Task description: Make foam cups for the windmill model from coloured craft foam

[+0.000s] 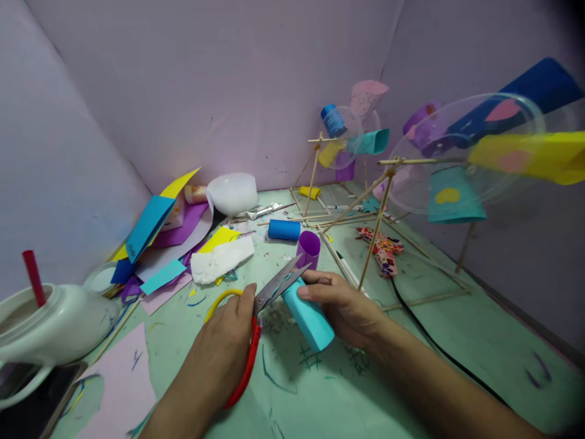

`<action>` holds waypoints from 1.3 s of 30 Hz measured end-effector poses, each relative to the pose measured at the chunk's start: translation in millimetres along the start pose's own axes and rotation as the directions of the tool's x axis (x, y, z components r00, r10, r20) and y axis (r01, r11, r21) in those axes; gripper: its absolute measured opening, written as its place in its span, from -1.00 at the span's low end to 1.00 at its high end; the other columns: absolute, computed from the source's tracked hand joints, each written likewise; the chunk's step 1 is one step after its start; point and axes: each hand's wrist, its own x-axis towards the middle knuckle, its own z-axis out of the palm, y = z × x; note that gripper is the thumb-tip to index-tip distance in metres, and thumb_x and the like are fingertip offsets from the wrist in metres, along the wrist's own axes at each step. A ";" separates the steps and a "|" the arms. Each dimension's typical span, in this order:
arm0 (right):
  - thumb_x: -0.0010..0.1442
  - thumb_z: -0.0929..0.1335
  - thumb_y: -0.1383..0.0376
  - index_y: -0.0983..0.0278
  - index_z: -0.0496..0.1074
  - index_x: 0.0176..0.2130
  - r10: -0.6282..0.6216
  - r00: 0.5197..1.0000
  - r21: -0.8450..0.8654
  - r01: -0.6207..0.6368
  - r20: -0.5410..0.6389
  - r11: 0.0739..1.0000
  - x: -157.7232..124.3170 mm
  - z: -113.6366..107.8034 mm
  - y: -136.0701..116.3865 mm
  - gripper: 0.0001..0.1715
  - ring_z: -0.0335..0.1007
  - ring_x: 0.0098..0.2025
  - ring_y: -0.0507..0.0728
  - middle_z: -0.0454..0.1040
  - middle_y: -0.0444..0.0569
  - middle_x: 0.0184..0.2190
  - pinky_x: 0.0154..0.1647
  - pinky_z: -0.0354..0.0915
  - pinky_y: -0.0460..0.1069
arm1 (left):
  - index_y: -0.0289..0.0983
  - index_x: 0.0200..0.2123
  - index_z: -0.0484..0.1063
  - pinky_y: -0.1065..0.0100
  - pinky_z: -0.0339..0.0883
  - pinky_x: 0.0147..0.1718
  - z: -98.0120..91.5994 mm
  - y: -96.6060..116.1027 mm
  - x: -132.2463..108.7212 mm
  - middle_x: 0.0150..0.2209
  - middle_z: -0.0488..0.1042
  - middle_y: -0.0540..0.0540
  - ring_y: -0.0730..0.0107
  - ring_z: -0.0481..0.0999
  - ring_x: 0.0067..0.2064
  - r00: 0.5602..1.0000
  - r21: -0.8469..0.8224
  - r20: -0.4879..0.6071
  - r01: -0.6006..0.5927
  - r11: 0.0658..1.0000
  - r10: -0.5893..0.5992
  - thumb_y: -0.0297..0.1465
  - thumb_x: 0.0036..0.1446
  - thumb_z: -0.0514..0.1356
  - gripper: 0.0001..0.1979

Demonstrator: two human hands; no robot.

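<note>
My left hand (223, 341) is closed around the handles of a pair of scissors (273, 288), one red and one yellow. The parted blades point up and right, at the far end of a light-blue paper tube (311, 317). My right hand (340, 302) grips that tube from its right side, thumb on top and fingers behind. Just beyond the blades stands a purple paper tube (309, 247), and a dark-blue paper tube (284, 230) lies behind it. Whether the blades are biting into the paper I cannot tell.
Two stick frames with clear discs and coloured paper cups stand at right, the nearer frame (386, 201) close to my right arm. A glittery glue gun (382, 250) trails a black cord. Coloured paper (153, 225), crumpled tissue (222, 259) and a white teapot-like vessel (68, 320) are at left.
</note>
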 end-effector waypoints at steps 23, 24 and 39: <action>-0.29 0.54 0.36 0.29 0.52 -0.20 -0.035 0.996 -0.073 0.029 -0.079 0.997 0.7 -3.5 -2.9 -0.46 0.43 -0.41 0.06 0.55 -0.06 -0.35 -0.34 0.34 -0.03 | -0.12 -0.11 0.35 0.34 0.37 -0.19 -28.0 6.9 0.4 -0.27 0.54 -0.02 0.31 0.50 -0.26 0.977 -0.399 0.168 -0.054 0.915 0.131 -0.41 0.20 -0.06 -0.73; -0.30 0.54 0.35 0.30 0.52 -0.21 -0.033 0.995 -0.081 0.025 -0.095 0.996 0.9 -3.1 -3.4 -0.46 0.43 -0.41 0.06 0.54 -0.06 -0.35 -0.35 0.34 -0.03 | -0.13 -0.15 0.35 0.34 0.36 -0.19 -28.0 7.5 1.0 -0.29 0.54 -0.03 0.31 0.50 -0.26 0.977 -0.399 0.174 -0.043 0.916 0.122 -0.39 0.21 -0.07 -0.75; -0.24 0.55 0.24 0.26 0.51 -0.21 -0.075 0.994 -0.252 0.055 -0.074 0.966 5.6 -10.1 1.6 -0.48 0.43 -0.39 0.08 0.53 -0.05 -0.35 -0.33 0.34 0.00 | -0.24 0.12 0.14 0.08 0.28 -0.04 -10.8 -10.3 1.0 -0.03 0.38 -0.23 0.13 0.39 -0.01 0.994 -0.190 -0.094 -0.071 0.979 0.053 -0.34 0.21 -0.08 -0.60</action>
